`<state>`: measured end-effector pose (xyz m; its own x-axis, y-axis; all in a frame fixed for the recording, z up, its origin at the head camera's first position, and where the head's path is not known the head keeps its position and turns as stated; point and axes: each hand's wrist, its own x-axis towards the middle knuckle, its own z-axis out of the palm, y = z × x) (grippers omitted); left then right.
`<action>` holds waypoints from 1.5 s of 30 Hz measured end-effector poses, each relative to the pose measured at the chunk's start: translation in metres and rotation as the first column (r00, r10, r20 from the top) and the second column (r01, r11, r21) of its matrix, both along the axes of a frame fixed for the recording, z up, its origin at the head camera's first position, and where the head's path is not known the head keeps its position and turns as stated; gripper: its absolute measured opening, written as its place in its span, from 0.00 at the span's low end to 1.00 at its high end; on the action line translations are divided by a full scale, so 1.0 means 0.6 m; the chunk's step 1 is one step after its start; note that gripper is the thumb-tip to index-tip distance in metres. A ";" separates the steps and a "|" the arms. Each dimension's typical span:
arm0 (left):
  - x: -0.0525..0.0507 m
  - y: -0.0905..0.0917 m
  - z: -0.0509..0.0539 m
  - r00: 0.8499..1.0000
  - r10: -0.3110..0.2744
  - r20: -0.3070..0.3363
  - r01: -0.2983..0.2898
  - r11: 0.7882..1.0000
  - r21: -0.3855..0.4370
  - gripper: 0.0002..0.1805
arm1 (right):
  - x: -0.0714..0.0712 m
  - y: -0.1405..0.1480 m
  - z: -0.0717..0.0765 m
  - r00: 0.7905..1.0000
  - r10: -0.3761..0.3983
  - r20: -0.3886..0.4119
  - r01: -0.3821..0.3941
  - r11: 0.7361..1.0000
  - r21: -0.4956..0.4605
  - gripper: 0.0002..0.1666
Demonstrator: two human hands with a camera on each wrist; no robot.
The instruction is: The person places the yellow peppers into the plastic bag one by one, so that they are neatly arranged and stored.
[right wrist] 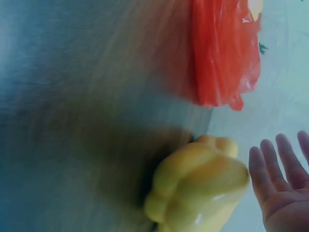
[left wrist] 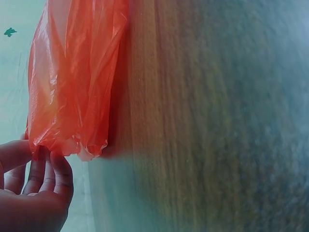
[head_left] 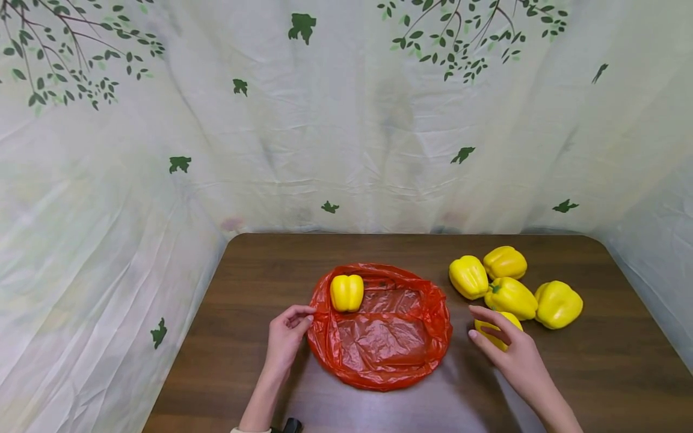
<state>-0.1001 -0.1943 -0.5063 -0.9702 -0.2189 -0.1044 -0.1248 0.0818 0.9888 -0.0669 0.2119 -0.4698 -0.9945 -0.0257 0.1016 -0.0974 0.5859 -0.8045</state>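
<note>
A red plastic bag (head_left: 384, 343) lies on the table with its mouth spread wide, and one yellow bell pepper (head_left: 347, 293) sits inside it toward the back left. My left hand (head_left: 289, 337) pinches the bag's left rim between thumb and fingers; the left wrist view shows the same grip on the red film (left wrist: 72, 96). Over a yellow bell pepper (head_left: 509, 325) to the right of the bag hovers my right hand (head_left: 506, 349), fingers extended and partly covering it. In the right wrist view the fingers stand apart from the nearest pepper (right wrist: 198, 188).
Several more yellow bell peppers (head_left: 511, 297) lie grouped at the table's right rear. The brown wooden table (head_left: 260, 270) ends at a pale cloth backdrop (head_left: 352, 150) with leaf prints. A small black object (head_left: 292, 426) shows by the left wrist.
</note>
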 end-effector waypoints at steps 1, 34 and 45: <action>0.000 0.000 -0.001 1.000 0.001 -0.002 -0.001 1.000 0.000 0.08 | 0.003 0.001 -0.001 1.000 -0.010 -0.003 0.010 1.000 0.004 0.27; -0.004 0.001 0.000 0.999 0.034 -0.006 -0.034 0.999 0.000 0.08 | 0.014 0.058 -0.053 0.959 -0.264 -0.099 0.271 0.960 0.071 0.26; -0.004 0.004 -0.004 1.000 0.027 -0.002 -0.027 1.000 0.012 0.08 | -0.004 0.078 -0.065 0.949 -0.066 0.308 0.078 0.997 -0.026 0.48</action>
